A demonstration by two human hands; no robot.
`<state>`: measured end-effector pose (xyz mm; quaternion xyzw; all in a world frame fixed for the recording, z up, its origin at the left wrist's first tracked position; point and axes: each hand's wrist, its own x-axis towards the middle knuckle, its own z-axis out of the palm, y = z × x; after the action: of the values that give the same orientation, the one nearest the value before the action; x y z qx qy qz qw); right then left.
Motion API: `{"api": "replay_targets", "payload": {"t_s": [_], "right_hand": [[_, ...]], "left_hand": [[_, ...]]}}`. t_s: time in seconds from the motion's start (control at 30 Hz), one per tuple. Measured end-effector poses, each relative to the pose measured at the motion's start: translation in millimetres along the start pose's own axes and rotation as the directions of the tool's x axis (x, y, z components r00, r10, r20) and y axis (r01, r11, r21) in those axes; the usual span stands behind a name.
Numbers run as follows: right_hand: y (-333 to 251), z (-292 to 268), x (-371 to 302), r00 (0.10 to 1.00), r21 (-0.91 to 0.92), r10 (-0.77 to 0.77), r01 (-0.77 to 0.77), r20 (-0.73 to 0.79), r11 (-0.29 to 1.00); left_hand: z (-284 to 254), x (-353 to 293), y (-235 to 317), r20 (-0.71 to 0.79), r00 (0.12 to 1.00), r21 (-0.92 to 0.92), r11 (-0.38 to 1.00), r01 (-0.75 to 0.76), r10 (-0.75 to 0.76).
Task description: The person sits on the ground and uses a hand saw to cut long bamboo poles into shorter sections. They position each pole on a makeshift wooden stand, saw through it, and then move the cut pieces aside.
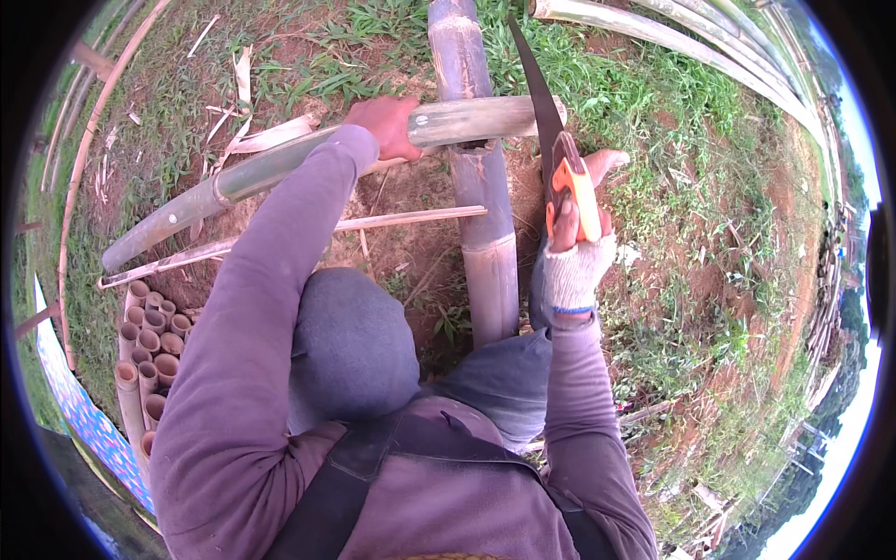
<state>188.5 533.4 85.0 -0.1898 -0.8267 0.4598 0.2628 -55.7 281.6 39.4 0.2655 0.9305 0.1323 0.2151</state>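
A green-brown bamboo pole (476, 121) lies slanting across a thicker bamboo log (490, 271) on the ground in front of me. My bare left hand (387, 128) is closed over the pole, just left of where it crosses the log. In my right hand (577, 266), which wears a white knit glove, is a handsaw (582, 196) gripped by its orange handle. The dark blade points away from me and passes over the pole's right end; whether its teeth touch the bamboo I cannot tell. A thin split bamboo strip (411, 218) rests nearer to me, its right end on the log.
Several short cut bamboo tubes (149, 345) are stacked at the left. Long bamboo poles (672, 42) lie at the far right. Pale shavings (275, 135) are scattered over soil and grass. My bent knee (353, 341) is close behind the strip.
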Motion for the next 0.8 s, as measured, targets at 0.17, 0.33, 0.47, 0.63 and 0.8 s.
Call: {"api": "replay_targets", "payload": {"t_s": [0.17,0.33,0.47,0.63,0.8], "right_hand": [[-24.6,9.1,16.1,0.995,-0.146,-0.088,0.094,0.052,0.985],[6.4,-92.8,-140.6,0.99,0.106,0.137,-0.138,0.02,0.985],[23.7,-63.8,-115.5,0.992,0.096,0.11,-0.104,-0.057,0.99],[-15.9,32.1,59.5,0.985,-0.106,-0.171,0.167,-0.03,0.98],[-6.8,-20.5,-21.8,0.997,-0.105,-0.073,0.073,0.005,0.992]], "left_hand": [[1.0,-4.0,-16.3,-0.048,0.999,-0.021,1.0,0.008,-0.009],[-4.7,1.8,-18.8,-0.01,1.0,0.019,0.999,0.027,-0.026],[0.4,4.0,-14.0,-0.015,0.999,0.042,0.999,0.034,-0.033],[-2.5,4.5,-9.0,-0.026,0.999,0.005,1.0,0.024,-0.024],[-11.3,1.3,-11.2,0.017,0.999,0.013,0.999,0.04,-0.04]]}}
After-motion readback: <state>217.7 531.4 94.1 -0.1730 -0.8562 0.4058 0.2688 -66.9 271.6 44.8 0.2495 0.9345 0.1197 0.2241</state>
